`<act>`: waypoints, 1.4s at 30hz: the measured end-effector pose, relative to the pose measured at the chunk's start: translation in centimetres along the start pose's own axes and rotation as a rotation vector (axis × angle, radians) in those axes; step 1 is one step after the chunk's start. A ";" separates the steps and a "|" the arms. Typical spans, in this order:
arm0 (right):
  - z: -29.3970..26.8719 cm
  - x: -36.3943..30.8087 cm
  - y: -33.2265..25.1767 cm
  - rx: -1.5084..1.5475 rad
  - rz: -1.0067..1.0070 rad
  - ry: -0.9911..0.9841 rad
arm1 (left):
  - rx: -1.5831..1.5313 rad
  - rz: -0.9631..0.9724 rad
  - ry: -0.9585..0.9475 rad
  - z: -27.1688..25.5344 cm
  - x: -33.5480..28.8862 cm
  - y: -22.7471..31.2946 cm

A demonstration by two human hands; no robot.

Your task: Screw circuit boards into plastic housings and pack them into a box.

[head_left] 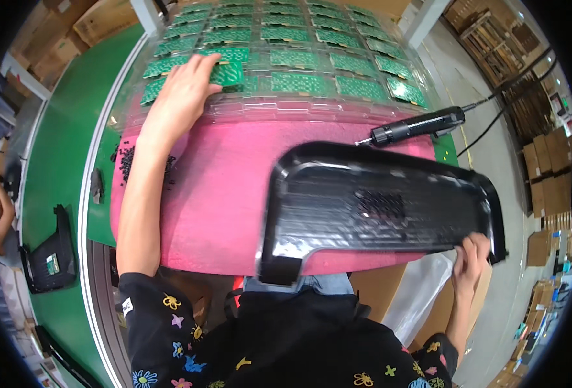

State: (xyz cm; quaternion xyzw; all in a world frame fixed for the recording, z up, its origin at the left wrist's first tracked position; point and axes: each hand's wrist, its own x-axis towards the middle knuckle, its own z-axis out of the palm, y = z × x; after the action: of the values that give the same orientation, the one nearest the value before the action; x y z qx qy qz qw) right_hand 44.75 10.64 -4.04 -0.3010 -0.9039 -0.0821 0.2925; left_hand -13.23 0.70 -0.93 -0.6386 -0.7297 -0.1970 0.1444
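My left hand (186, 90) reaches to the clear plastic tray (253, 107) at the far side and pinches a green circuit board (229, 75) by its left edge, thumb below and index finger above. That board is tilted over the rows of similar boards lying in the tray. In my right hand (472, 258) is a large black plastic housing (331, 207), gripped at its near right corner. The shallow, tray-like housing shows a ridged inside with a small grille and slants over the pink mat (215, 220), slightly blurred by motion.
A black electric screwdriver (422, 126) lies behind the housing, its cable running to the upper right. Small black screws (129, 161) are heaped at the mat's left edge. On the green bench (56, 149) at left sits another black housing (53, 262) with a board. A person's arm (1, 207) shows beyond.
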 end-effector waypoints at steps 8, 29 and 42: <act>2.1 9.5 -4.5 0.135 -0.077 -0.230 | -0.444 0.006 0.271 -2.2 0.0 6.4; 7.2 19.2 -9.2 0.730 -0.114 -0.011 | -1.500 -0.296 -0.375 -1.2 0.3 13.7; 7.4 18.5 -7.7 0.684 -0.115 -0.555 | -0.518 0.192 -0.459 -0.6 -0.3 13.9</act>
State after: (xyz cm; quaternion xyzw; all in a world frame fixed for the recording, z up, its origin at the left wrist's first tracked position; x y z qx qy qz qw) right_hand 24.67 16.05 0.81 -0.1468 -0.9387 0.2894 0.1164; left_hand 0.51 1.60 0.89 -0.7474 -0.6055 -0.2125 -0.1722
